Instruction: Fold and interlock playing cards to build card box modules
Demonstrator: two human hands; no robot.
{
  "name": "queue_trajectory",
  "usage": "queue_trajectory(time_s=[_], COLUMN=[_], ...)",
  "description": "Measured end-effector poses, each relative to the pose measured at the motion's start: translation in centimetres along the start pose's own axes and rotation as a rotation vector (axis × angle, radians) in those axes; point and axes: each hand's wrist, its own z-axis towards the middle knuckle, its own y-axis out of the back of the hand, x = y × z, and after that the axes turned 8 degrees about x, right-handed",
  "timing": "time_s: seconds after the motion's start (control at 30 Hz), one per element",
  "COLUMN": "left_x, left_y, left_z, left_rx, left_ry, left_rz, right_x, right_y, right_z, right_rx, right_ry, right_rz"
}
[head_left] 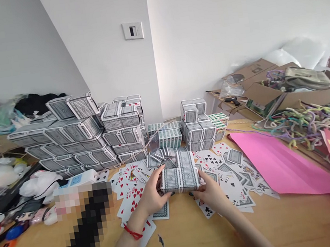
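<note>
In the middle of the head view is a block of folded playing cards [179, 178], its patterned grey backs facing out. My left hand [154, 192] is closed on the block's left side, and my right hand [210, 190] grips its right side. Directly behind it lies another card block [185, 158], with small folded card pieces [161, 156] to its left. Loose playing cards [230, 179] lie scattered on the table to the right, some face up. More loose cards [132, 199], mostly hearts, spread under and beside my left hand.
Tall stacks of card blocks [71, 132] stand at the back left, with a smaller stack [197, 125] at the back right. Green-and-white card packs [169, 137] sit between them. Pink paper [281, 164] and tangled pipe cleaners [306, 124] lie right; plush toys [40, 184] sit left.
</note>
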Motion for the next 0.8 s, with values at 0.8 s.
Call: queue_trajectory(time_s=[0.8], left_x=[-2.1], left_y=[-1.8], left_z=[-0.6], left_rx=[0.01], left_ry=[-0.24], left_rz=[0.276], right_x=[1.2], right_y=[2.4], right_z=[-0.2], right_rx=[-0.102], right_ry=[0.211], right_rz=[0.061])
